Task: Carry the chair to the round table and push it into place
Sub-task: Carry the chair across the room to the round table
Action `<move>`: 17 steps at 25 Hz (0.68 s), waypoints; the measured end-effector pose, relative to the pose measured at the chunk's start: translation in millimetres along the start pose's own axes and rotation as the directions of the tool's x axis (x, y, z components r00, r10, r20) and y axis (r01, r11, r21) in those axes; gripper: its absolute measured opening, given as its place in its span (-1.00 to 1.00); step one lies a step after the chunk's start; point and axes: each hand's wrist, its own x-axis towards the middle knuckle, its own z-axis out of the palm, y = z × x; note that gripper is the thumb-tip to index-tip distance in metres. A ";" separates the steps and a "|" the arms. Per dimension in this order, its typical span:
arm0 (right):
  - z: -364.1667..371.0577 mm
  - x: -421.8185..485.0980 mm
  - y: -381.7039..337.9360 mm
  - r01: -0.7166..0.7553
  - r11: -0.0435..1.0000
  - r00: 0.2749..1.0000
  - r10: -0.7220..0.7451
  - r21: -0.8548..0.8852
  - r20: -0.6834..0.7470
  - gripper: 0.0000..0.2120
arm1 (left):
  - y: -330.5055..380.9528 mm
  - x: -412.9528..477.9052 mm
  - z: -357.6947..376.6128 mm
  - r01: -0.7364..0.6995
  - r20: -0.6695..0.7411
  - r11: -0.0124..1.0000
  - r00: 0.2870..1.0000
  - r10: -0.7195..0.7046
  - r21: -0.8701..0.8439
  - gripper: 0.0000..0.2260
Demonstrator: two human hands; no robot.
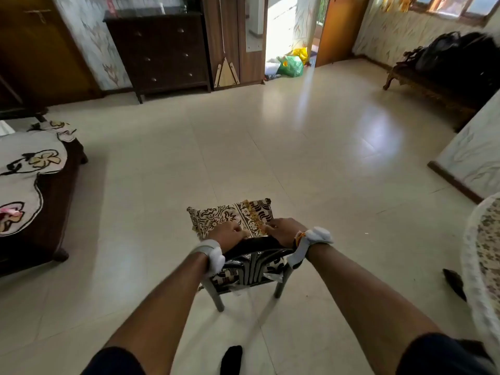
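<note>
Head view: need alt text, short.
Both hands, left hand and right hand, grip the top of a chair with a patterned cushion, over a pale tiled floor. A lace-covered table edge shows at right.

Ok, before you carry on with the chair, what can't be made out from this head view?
- Chair front legs: hidden under its cushion.
- Fingers of the left hand and right hand: curled over the backrest, so how far they wrap is hidden.
- Round table: cut off by the right edge; only a lace-covered rim shows.
- Feet: cut off by the bottom edge.
</note>
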 end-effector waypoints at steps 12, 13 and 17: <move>23.9 9.7 4.8 -0.133 0.991 0.989 0.130 0.035 0.078 -0.47 | 12.3 21.1 34.2 0.030 0.034 0.996 0.999 -0.033 0.082 -0.58; 23.8 7.6 6.0 -0.134 0.990 0.990 0.131 0.040 0.058 -0.47 | 11.2 23.4 35.5 0.024 0.043 0.997 0.999 -0.027 0.069 -0.58; 26.1 -9.7 28.8 -0.201 0.979 0.979 0.200 0.037 0.025 -0.40 | 28.5 24.4 49.1 -0.048 0.101 0.996 0.994 0.041 0.073 -0.59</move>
